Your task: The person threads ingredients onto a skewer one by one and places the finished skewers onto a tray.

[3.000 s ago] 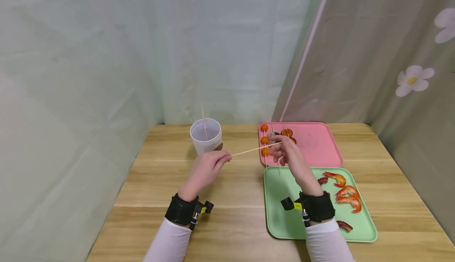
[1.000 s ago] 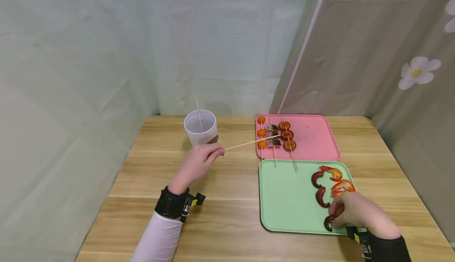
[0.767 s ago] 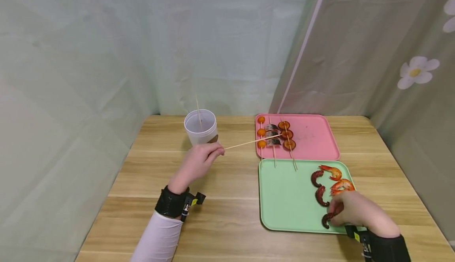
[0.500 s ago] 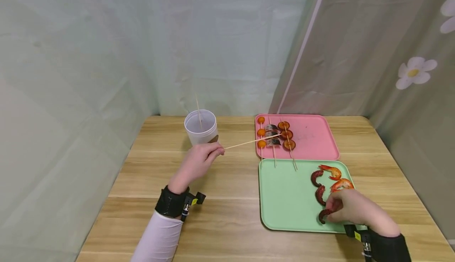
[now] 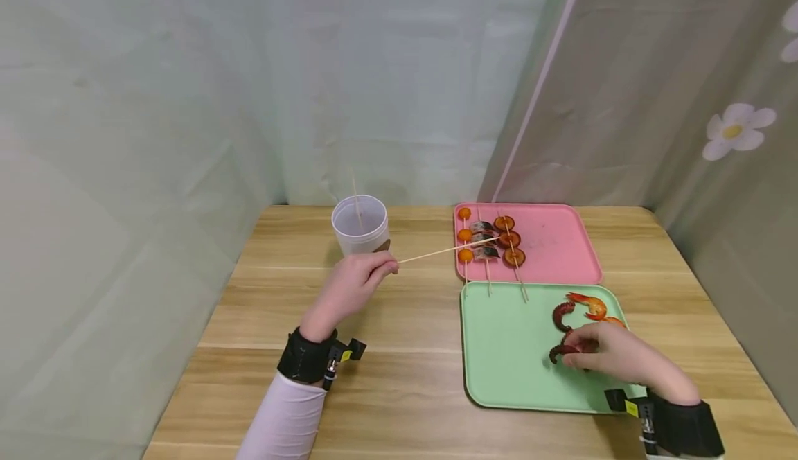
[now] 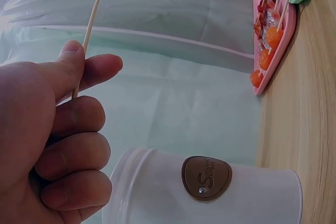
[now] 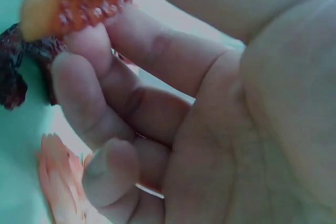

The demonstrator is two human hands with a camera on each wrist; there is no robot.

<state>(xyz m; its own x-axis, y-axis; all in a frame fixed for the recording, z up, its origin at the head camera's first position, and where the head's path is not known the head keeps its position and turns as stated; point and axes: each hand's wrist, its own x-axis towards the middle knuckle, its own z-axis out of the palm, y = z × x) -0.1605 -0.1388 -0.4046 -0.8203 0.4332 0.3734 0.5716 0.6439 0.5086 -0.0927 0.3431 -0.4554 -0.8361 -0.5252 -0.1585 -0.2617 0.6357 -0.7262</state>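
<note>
Left hand (image 5: 350, 283): thumb, forefinger pinch skewer (image 5: 436, 252), pointing toward pink tray (image 5: 561, 245) (loaded skewers (image 5: 514, 258) near its left edge). Right hand (image 5: 620, 355): fingers pinch tentacle (image 5: 558, 353) over green tray (image 5: 501, 356), well in from edges.

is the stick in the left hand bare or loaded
Bare: the stick runs from the left hand with nothing threaded along its visible length; the food behind its tip is on other skewers.

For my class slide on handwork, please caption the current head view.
A left hand holds a bare skewer while the right hand pinches a tentacle piece over a green tray.
</note>
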